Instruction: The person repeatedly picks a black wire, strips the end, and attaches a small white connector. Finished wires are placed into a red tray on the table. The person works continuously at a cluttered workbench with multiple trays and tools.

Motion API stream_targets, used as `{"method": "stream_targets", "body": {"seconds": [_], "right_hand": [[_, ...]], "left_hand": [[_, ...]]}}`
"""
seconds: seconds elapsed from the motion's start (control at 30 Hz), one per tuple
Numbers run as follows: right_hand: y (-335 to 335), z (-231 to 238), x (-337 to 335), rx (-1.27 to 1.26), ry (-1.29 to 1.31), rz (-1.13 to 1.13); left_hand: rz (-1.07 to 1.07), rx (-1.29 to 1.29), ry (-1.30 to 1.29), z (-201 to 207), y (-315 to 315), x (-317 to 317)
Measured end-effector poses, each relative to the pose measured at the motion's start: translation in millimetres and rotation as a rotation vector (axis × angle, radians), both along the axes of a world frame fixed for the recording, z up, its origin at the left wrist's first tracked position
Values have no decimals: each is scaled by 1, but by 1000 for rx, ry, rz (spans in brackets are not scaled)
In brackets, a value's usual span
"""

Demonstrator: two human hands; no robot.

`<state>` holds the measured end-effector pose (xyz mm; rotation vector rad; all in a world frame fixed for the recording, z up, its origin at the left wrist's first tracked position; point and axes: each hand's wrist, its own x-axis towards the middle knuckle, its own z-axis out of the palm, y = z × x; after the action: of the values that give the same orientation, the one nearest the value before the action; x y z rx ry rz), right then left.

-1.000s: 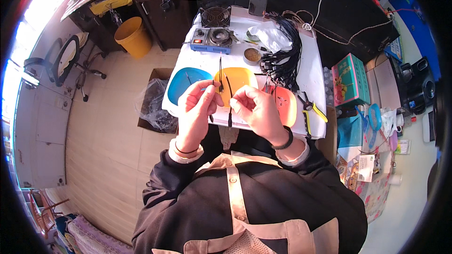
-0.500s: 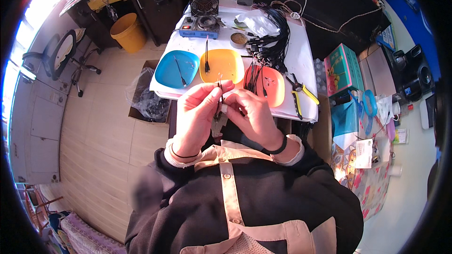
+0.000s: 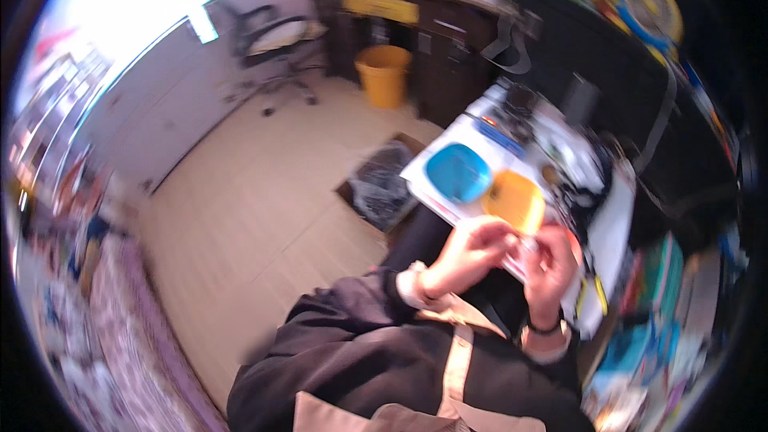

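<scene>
Two hands curled close together right of frame centre, any hold too blurred to tell; steadiness seemed wise.

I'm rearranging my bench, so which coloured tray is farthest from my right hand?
The blue tray, at the left end of the row. The yellow tray sits between it and the reddish tray, which the right hand partly covers.

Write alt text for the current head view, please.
A person's left hand and right hand are close together near a yellow tray and a blue tray on a white table; blur obscures whether they hold anything. Farther left are a yellow bin and an office chair.
</scene>
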<state>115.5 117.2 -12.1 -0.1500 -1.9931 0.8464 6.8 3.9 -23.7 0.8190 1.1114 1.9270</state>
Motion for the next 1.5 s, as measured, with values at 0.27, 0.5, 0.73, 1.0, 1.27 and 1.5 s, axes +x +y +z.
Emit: {"method": "stream_targets", "body": {"seconds": [0.27,0.5,0.73,1.0,1.27,1.5], "right_hand": [[-7,-19,-7,-828,88,341],[-6,-13,-6,-656,82,336],[-4,-17,-2,-452,131,329],[-12,-25,-7,-1310,215,677],[-13,-10,2,-103,-6,82],[-13,-25,-8,-1083,195,546]], "left_hand": [[-165,165,-158,-13,-7,-7],[-118,152,-113,-11,-5,-4],[-80,-37,-151,-5,-10,-2],[-312,13,-464,4,-16,-9],[-170,-13,-280,-7,-12,-10],[-297,28,-478,-8,-11,-12]]}}
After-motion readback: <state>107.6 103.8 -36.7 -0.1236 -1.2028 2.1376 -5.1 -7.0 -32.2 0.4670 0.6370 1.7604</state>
